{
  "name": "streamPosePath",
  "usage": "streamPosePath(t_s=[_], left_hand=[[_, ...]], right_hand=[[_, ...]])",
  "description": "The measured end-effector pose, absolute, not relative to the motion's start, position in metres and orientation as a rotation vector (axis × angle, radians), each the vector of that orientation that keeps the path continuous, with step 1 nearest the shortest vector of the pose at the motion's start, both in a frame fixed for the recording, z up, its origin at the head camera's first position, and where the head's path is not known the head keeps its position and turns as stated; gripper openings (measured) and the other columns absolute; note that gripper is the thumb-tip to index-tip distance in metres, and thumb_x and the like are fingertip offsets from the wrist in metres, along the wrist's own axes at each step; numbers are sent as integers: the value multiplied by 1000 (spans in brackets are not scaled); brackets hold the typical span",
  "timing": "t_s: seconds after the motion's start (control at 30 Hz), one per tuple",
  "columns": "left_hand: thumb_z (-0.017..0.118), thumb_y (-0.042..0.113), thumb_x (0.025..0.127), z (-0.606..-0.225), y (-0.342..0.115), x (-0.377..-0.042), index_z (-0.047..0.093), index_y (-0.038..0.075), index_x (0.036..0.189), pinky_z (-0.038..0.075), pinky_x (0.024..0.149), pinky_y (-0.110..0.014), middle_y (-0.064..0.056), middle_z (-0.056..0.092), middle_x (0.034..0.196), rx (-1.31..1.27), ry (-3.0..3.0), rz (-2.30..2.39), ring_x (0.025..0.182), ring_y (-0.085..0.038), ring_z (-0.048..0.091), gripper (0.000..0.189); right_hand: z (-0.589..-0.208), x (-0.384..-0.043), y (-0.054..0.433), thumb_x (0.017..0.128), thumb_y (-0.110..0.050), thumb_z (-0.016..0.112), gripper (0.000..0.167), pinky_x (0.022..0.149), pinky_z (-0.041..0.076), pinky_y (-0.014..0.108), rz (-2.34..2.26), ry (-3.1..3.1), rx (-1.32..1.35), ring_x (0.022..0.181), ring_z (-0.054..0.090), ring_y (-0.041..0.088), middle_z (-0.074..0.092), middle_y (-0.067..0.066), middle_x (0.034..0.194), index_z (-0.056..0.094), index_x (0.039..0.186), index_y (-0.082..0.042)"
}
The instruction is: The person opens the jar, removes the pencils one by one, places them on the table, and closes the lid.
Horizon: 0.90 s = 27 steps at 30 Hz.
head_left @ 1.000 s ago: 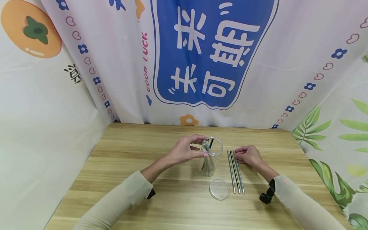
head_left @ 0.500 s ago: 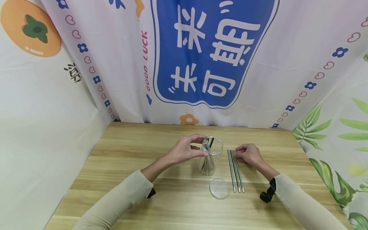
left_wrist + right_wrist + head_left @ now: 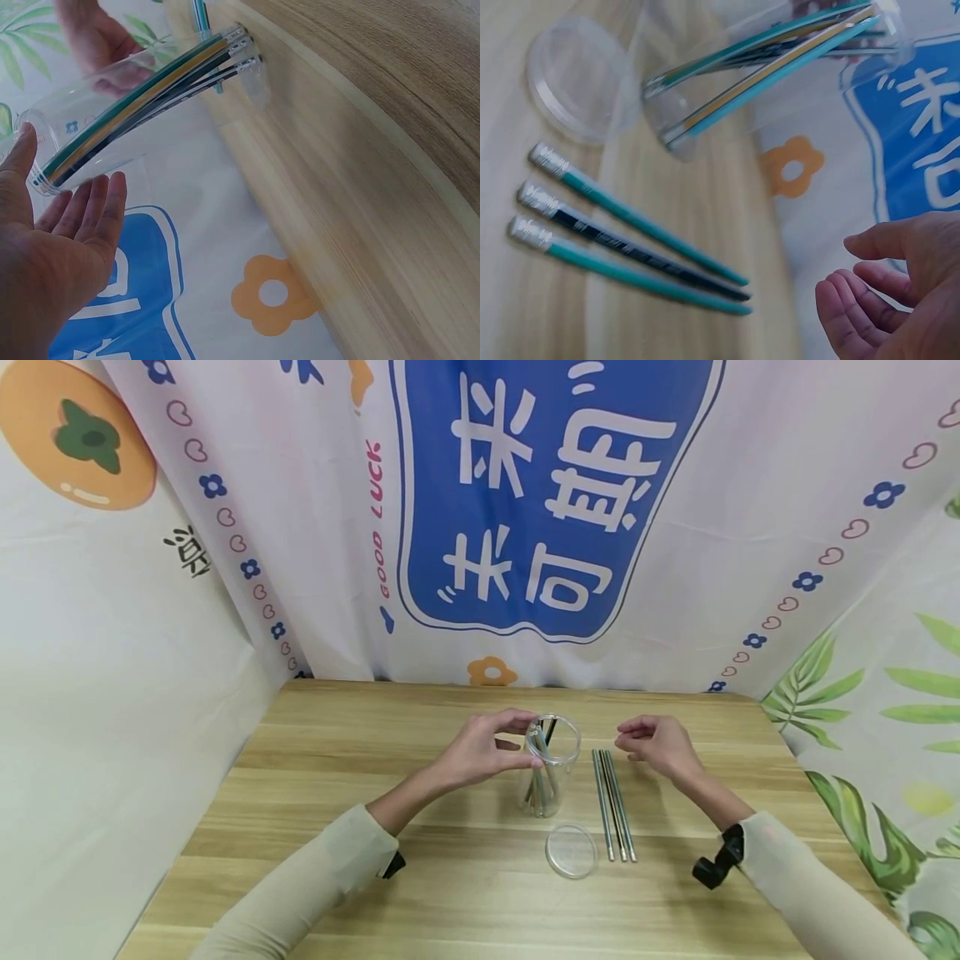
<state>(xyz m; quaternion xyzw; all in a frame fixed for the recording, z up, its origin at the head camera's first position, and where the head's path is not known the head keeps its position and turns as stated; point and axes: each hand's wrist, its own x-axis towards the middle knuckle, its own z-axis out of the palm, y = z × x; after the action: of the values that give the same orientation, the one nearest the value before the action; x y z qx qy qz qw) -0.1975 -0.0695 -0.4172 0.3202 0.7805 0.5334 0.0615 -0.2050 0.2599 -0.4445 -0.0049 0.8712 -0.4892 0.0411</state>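
A clear plastic jar [image 3: 551, 785] stands upright with several pencils [image 3: 772, 52] inside, some green, black and yellow. My left hand [image 3: 480, 747] holds it near the rim, thumb on one side and fingers on the other. To the jar's right, three pencils lie side by side on the table: a green pencil [image 3: 649, 221], a black pencil [image 3: 634, 251] and another green pencil [image 3: 637, 279]. Just right of their far ends is my right hand [image 3: 660, 747], fingers loosely bent, apart from the pencils and holding nothing.
A round clear lid [image 3: 572, 852] lies flat on the wooden table [image 3: 337, 860], in front of the jar and left of the loose pencils. A printed curtain [image 3: 337, 610] hangs behind the table's far edge.
My right hand has let go of the rightmost loose pencil and moved slightly right and away. The left hand and jar stay in place.
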Motion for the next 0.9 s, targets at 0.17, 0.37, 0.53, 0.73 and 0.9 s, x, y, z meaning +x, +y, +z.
streamPosePath(t_s=[0.17, 0.37, 0.53, 0.73, 0.9], left_hand=[[92, 16, 84, -418, -69, -198, 65, 3, 139, 65, 96, -39, -12, 74, 130, 970, 2371, 1604, 121, -27, 71, 62], [93, 16, 84, -418, -69, -198, 66, 3, 139, 65, 95, -36, -11, 74, 129, 977, 2379, 1600, 120, -27, 71, 63], [92, 16, 84, -418, -68, -198, 66, 2, 139, 65, 94, -34, -11, 74, 130, 983, 2379, 1593, 120, -27, 71, 63], [92, 16, 85, -417, -68, -198, 65, 3, 140, 65, 96, -36, -11, 73, 131, 975, 2381, 1588, 122, -27, 70, 63], [92, 17, 85, -417, -68, -198, 65, 3, 140, 65, 96, -35, -11, 73, 131, 971, 2383, 1585, 121, -27, 70, 63]], right_hand=[[-424, -200, 258, 98, -7, 76, 28, 79, 69, 32, -1525, 2679, -90, 88, 74, 13, 75, 22, 110, 70, 120, 9], [-402, -194, 251, 97, -7, 77, 31, 77, 67, 23, -1561, 2681, -161, 86, 73, 8, 76, 23, 111, 69, 122, 11], [-388, -188, 245, 97, -6, 78, 29, 76, 67, 23, -1558, 2693, -219, 84, 74, 8, 77, 22, 109, 71, 120, 10], [-367, -177, 233, 96, -13, 80, 26, 74, 64, 21, -1478, 2756, -309, 90, 74, 15, 79, 14, 106, 76, 116, 1], [-354, -170, 224, 96, -15, 81, 23, 77, 63, 19, -1426, 2786, -383, 97, 73, 23, 79, 11, 106, 78, 114, -2]])
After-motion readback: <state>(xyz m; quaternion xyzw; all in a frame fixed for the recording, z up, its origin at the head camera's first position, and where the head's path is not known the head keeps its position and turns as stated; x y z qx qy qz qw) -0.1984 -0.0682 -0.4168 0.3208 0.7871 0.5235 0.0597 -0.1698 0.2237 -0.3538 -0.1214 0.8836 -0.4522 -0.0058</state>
